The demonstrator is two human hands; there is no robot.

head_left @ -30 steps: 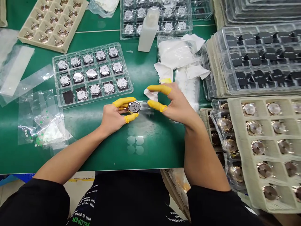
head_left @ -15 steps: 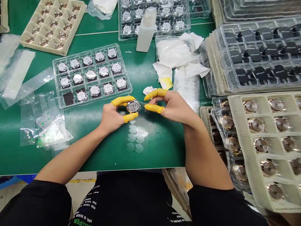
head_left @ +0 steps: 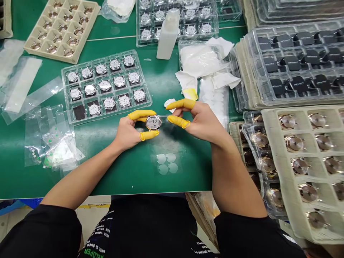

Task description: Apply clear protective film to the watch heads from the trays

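My left hand (head_left: 131, 129), with yellow finger cots, pinches a round silver watch case (head_left: 153, 123) between thumb and fingers above the green mat. My right hand (head_left: 197, 120), also in yellow cots, pinches the edge of a clear film sheet (head_left: 168, 163) right beside the case. The sheet hangs down and carries three round clear stickers. A clear tray of silver watch cases (head_left: 106, 84) lies just behind my left hand.
A white bottle (head_left: 168, 34) and crumpled white wipes (head_left: 204, 59) sit behind my hands. Beige trays of rose-gold cases (head_left: 301, 168) and stacked clear trays (head_left: 292, 64) fill the right side. Another beige tray (head_left: 60, 28) and loose plastic bags (head_left: 48, 139) lie left.
My right hand has stayed pinched close to the watch case while the film sheet with stickers swung lower and to the right. My left hand keeps its grip.
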